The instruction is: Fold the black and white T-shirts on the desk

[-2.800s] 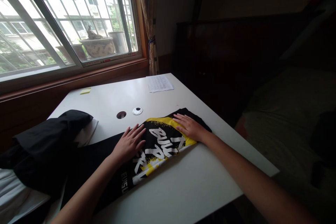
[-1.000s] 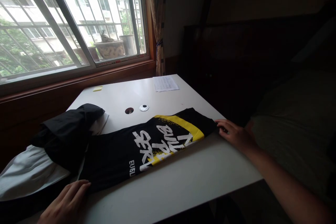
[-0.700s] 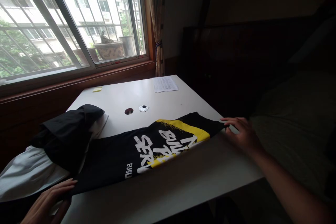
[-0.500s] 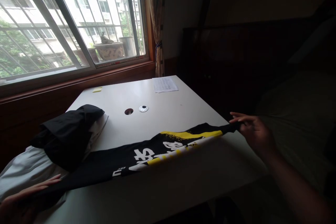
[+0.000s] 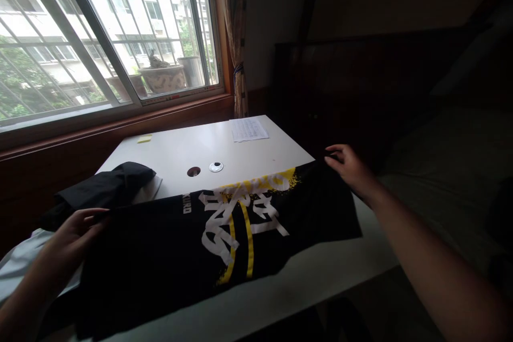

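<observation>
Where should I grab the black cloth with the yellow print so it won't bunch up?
Probably pinch the black cloth at both ends of its top edge, coming in from the outer sides, as the left grip and right grip do. That edge is stretched nearly straight, and the rest hangs below.

The left hand point(image 5: 80, 228) and the right hand point(image 5: 349, 166) each pinch a top corner of a black garment point(image 5: 160, 256), which is stretched between them and drapes down in front of the white counter point(image 5: 172, 147). White lettering and yellow bands mark the garment's middle. Behind the left hand lies a pile of dark and white clothes point(image 5: 110, 181). Farther back on the counter are a round hole, a silver disc point(image 5: 216, 167) just beside it, a yellow note point(image 5: 145, 139) and printed paper point(image 5: 249, 130). Beyond stands a barred window point(image 5: 132, 21) beside a tied curtain point(image 5: 237, 37).
</observation>
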The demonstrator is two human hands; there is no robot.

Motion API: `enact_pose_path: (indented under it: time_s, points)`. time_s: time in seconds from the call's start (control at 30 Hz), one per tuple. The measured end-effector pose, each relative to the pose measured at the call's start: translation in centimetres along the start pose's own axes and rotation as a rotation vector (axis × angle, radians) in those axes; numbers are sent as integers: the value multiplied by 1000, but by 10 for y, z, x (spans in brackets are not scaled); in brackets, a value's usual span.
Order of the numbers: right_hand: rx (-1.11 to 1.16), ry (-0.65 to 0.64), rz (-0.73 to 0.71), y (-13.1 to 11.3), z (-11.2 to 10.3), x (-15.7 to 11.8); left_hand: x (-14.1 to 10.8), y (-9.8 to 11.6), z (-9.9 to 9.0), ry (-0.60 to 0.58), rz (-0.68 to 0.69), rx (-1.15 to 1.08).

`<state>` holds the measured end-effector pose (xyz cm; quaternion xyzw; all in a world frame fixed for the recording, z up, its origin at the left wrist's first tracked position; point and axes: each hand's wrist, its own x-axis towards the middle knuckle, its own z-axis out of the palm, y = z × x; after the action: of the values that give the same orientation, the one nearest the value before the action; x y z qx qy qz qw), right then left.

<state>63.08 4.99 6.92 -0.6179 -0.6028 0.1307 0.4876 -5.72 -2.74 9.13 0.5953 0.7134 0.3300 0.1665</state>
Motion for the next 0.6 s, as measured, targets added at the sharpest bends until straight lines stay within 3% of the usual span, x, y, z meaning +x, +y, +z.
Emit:
enact_pose_path:
  time_s: [0.03,0.1,0.23,0.3,0.37,0.5,0.6]
  points:
    - [-46,-45,20,8,13,7,12,1,12,-64,-20,-7]
    - [-163,-84,64,22,39,17,29,1,37,-81,37,125]
    - [-318,-101,-71,30,76,14,33,-2,75,65,399,374]
    - [-364,-103,-190,20,84,2,22,0,88,50,573,376]
    - [-349,-168,-284,0,88,-16,2,6,98,-44,710,328]
    - [-176,-482,-479,-48,92,-66,-48,20,116,-250,904,301]
    - [-143,-652,-637,-72,99,-104,-76,19,123,-270,952,353]
